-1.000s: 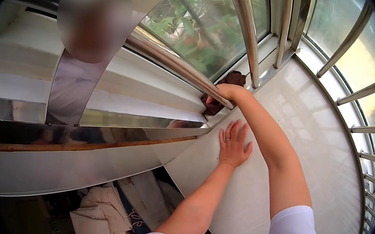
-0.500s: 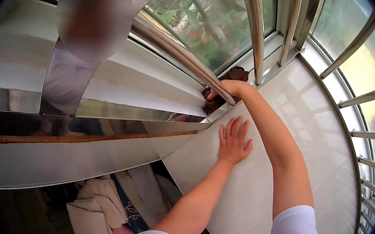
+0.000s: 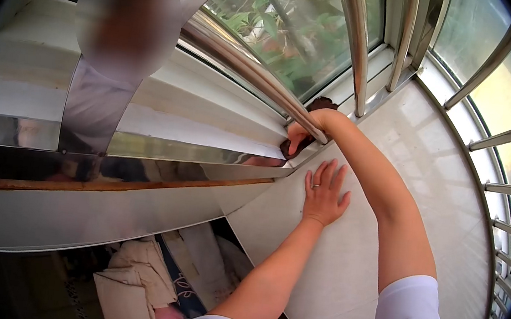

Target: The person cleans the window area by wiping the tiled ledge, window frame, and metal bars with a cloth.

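My left hand (image 3: 326,196) lies flat on the pale tiled ledge (image 3: 357,259), fingers spread and a ring on one of them. My right arm reaches past it to the corner of the window sill. There my right hand (image 3: 307,129), bent at the wrist, grips a dark brown cloth (image 3: 323,103) against the sill. A slanting metal bar (image 3: 258,78) crosses in front of this hand and hides part of the fingers. The cloth shows above and below the hand.
Upright metal bars (image 3: 358,45) stand before the window glass (image 3: 283,30), with leaves outside. More bars (image 3: 507,134) line the right side. Left is a shiny metal strip (image 3: 187,153) with reflections. Folded beige fabric (image 3: 132,271) sits in an opening below the ledge.
My right hand has turned and moved slightly over the brown cloth, covering more of it, with more of the hand showing. My left hand stays on the ledge; the view has shifted a little.
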A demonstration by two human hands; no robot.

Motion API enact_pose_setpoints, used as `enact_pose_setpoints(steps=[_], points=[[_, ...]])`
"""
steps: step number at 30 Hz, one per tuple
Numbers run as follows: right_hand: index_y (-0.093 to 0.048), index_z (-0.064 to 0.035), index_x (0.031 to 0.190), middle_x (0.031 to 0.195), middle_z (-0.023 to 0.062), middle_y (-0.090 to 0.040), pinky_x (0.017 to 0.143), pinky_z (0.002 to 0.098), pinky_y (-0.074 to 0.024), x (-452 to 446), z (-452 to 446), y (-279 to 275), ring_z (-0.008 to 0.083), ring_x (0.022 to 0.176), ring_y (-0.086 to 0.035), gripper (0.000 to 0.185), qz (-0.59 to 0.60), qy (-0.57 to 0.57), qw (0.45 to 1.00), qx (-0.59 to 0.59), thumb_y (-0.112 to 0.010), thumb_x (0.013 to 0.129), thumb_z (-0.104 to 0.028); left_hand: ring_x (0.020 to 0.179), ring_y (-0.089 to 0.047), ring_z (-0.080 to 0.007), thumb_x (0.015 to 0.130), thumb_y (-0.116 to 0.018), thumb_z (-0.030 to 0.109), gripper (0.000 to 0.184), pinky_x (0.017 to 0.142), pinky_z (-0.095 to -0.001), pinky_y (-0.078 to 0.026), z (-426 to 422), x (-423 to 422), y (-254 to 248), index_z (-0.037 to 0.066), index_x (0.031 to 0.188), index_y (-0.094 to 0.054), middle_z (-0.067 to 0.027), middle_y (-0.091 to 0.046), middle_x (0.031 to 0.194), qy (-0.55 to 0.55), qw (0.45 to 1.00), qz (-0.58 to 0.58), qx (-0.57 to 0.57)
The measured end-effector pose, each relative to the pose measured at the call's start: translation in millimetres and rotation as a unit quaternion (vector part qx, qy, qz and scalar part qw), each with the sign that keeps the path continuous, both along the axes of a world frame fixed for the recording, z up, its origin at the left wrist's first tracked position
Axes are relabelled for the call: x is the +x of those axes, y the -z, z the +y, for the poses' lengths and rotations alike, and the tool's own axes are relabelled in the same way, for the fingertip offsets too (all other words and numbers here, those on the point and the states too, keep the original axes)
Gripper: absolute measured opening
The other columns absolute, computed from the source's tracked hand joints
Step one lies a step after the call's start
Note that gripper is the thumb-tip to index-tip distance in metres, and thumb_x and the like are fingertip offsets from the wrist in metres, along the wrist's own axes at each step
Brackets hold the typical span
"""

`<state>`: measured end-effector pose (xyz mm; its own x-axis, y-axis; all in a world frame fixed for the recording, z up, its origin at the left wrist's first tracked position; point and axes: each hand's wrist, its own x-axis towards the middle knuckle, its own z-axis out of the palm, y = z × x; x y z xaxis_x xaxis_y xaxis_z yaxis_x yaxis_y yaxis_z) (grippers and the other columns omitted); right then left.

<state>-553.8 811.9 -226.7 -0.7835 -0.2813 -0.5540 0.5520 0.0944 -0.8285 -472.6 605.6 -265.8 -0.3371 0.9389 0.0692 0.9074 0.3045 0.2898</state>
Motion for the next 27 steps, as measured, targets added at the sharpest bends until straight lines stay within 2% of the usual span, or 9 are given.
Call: enact_pose_setpoints(steps=[5, 6, 9, 14, 16, 21, 23, 25, 27], points=[[-0.073, -0.0107, 0.090, 0.091, -0.0006, -0.071, 0.066, 0.0342, -0.0458, -8, 29, 0, 0.0152, 0.085, -0.059, 0.027, -0.058, -0.046, 0.980, 0.186, -0.064, 0.080, -0.034, 0.136, -0.027, -0.0279, 0.079, -0.064, 0.033, 0.067, 0.109, -0.0567, -0.019, 0, -1, -2, 0.017, 0.140, -0.039, -0.0066, -0.030, 0.147, 0.004, 1.000, -0.002, -0.003], [-0.076, -0.0151, 0.095, 0.099, 0.0057, -0.071, 0.076, 0.0319, -0.0472, -4, 28, -20, 0.0210, 0.082, -0.064, 0.029, -0.047, -0.038, 0.964, 0.259, -0.071, 0.077, -0.036, 0.136, -0.027, -0.0279, 0.080, -0.063, 0.034, 0.068, 0.109, -0.0566, -0.019, -1, -1, -2, 0.017, 0.141, -0.039, -0.0067, -0.030, 0.147, 0.006, 1.000, -0.004, 0.001], [-0.076, -0.0144, 0.097, 0.103, 0.0062, -0.071, 0.074, 0.0321, -0.0489, 20, 17, -57, 0.0200, 0.089, -0.063, 0.032, -0.093, -0.006, 0.951, 0.296, -0.070, 0.078, -0.040, 0.136, -0.027, -0.0275, 0.080, -0.063, 0.034, 0.067, 0.109, -0.0565, -0.019, 0, 0, -2, 0.018, 0.141, -0.039, -0.0065, -0.030, 0.147, 0.003, 1.000, 0.014, 0.000], [-0.073, -0.0143, 0.106, 0.114, 0.0029, -0.067, 0.093, 0.0333, -0.0428, 3, 10, 9, 0.0174, 0.118, -0.052, 0.037, 0.015, -0.026, 0.998, -0.060, -0.064, 0.084, -0.044, 0.136, -0.027, -0.0269, 0.080, -0.063, 0.035, 0.067, 0.110, -0.0562, -0.018, 0, 0, 0, 0.018, 0.141, -0.039, -0.0057, -0.029, 0.147, 0.003, 1.000, 0.000, 0.004], [-0.073, -0.0179, 0.108, 0.121, 0.0050, -0.065, 0.094, 0.0375, -0.0434, -2, 12, 14, 0.0182, 0.121, -0.051, 0.038, -0.006, -0.044, 0.998, -0.044, -0.066, 0.083, -0.046, 0.136, -0.027, -0.0267, 0.081, -0.062, 0.035, 0.067, 0.110, -0.0562, -0.018, -1, -1, 2, 0.019, 0.141, -0.039, -0.0054, -0.029, 0.147, 0.003, 1.000, 0.000, 0.003], [-0.075, -0.0087, 0.093, 0.098, 0.0116, -0.071, 0.074, 0.0358, -0.0533, 9, 28, -22, 0.0238, 0.089, -0.066, 0.024, -0.053, 0.016, 0.903, 0.426, -0.062, 0.082, -0.026, 0.136, -0.026, -0.0265, 0.080, -0.063, 0.035, 0.067, 0.110, -0.0561, -0.018, -1, -1, 2, 0.019, 0.141, -0.039, -0.0050, -0.030, 0.147, 0.005, 1.000, -0.001, 0.002], [-0.074, -0.0062, 0.090, 0.097, 0.0138, -0.070, 0.081, 0.0367, -0.0516, 22, 21, -29, 0.0259, 0.096, -0.064, 0.023, -0.077, 0.048, 0.875, 0.475, -0.062, 0.082, -0.025, 0.137, -0.026, -0.0266, 0.080, -0.063, 0.035, 0.067, 0.110, -0.0560, -0.018, -2, 0, 2, 0.019, 0.141, -0.039, -0.0050, -0.029, 0.147, 0.005, 1.000, -0.007, -0.004], [-0.073, -0.0056, 0.092, 0.104, 0.0151, -0.067, 0.082, 0.0378, -0.0524, 22, 13, -19, 0.0290, 0.105, -0.059, 0.020, 0.015, 0.090, 0.774, 0.627, -0.061, 0.080, -0.016, 0.138, -0.025, -0.0240, 0.081, -0.062, 0.037, 0.067, 0.111, -0.0562, -0.019, -1, -1, 1, 0.020, 0.142, -0.038, -0.0039, -0.027, 0.148, 0.001, 1.000, 0.002, -0.021], [-0.072, -0.0052, 0.095, 0.109, 0.0152, -0.064, 0.082, 0.0382, -0.0524, 20, 2, -6, 0.0311, 0.107, -0.056, 0.021, 0.015, 0.131, 0.761, 0.636, -0.061, 0.079, -0.015, 0.138, -0.025, -0.0242, 0.081, -0.062, 0.037, 0.067, 0.110, -0.0564, -0.019, 0, -3, 1, 0.019, 0.142, -0.038, -0.0040, -0.028, 0.148, 0.000, 1.000, 0.003, -0.016]])
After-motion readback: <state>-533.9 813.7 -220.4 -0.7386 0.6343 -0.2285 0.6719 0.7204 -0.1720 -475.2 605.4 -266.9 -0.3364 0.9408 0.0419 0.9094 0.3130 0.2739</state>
